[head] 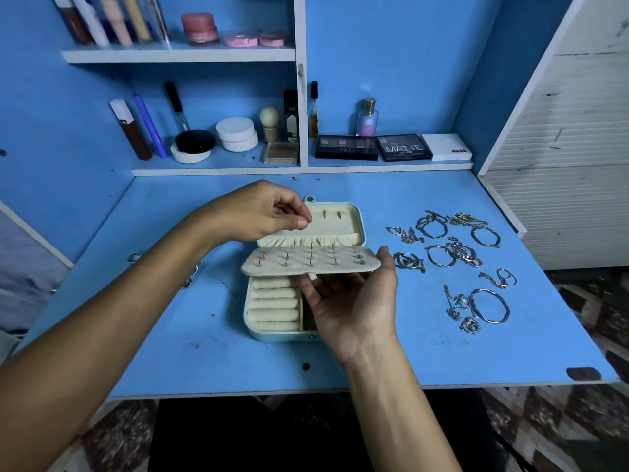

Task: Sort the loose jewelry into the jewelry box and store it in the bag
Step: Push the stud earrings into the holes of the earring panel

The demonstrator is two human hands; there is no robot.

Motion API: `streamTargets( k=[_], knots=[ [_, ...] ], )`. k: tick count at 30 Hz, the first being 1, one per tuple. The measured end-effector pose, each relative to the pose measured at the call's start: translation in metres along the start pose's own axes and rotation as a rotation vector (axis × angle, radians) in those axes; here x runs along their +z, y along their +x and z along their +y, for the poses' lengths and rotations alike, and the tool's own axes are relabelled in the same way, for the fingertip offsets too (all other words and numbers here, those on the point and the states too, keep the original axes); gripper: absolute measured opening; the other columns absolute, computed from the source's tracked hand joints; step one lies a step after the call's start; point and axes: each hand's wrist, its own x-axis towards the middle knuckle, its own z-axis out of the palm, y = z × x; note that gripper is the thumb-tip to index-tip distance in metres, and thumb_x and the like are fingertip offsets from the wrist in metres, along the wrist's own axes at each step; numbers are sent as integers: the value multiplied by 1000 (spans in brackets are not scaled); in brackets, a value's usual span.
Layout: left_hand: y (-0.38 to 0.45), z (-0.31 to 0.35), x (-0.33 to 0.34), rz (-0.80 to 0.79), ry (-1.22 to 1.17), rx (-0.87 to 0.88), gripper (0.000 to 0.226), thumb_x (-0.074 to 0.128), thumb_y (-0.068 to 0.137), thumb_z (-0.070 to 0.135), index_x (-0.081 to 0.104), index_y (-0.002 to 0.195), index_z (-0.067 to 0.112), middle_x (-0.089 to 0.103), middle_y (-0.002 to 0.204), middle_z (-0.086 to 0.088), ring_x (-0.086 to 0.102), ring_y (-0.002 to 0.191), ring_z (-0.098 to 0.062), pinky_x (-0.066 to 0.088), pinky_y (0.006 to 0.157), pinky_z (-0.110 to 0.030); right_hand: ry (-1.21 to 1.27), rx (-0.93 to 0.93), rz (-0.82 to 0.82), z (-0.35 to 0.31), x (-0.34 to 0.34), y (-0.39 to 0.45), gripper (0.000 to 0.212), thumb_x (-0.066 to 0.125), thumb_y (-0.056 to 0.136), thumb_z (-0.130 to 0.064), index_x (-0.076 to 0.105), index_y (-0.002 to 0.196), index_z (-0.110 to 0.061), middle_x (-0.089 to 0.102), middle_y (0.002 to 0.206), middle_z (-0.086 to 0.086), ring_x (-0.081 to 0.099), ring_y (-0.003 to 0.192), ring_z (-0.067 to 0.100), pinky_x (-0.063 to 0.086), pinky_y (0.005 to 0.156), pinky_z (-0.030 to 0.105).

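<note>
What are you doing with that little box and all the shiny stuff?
A person is sorting jewelry at a blue desk. The small jewelry box lies open. The right hand holds up its padded earring panel from underneath, and the left hand hovers above with thumb and finger pinched together; whether it holds anything is too small to tell. The bracelets and chains lie loose on the desk, right of the box.

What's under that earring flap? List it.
Under the raised earring flap, the jewelry box shows cream ring rolls on its left. The right hand holding the flap covers most of the compartment beside them, so its contents cannot be seen.
</note>
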Motion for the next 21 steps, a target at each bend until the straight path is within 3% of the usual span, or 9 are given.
streamTargets(
  k=[11,17,21],
  knots=[
    [-5,7,5,-108,60,42,7,71,88,17,73,93,22,76,94,-1,68,96,-20,52,90,-29,-13,2,2,0,0,0,60,41,98,-59,67,122,-10,73,106,15,68,96,30,54,90,44],
    [-5,8,6,-126,107,33,7,72,88,19,75,94,23,76,94,8,68,94,-7,49,89,-18,-16,-3,0,0,0,0,60,41,98,-59,68,119,-10,73,103,16,69,95,31,53,93,45],
    [-5,10,6,-135,110,39,8,72,88,18,75,95,21,76,95,7,68,96,-6,48,90,-18,-13,-6,0,0,-1,1,59,42,98,-59,68,117,-9,73,101,16,68,95,31,54,91,44]
  ],
)
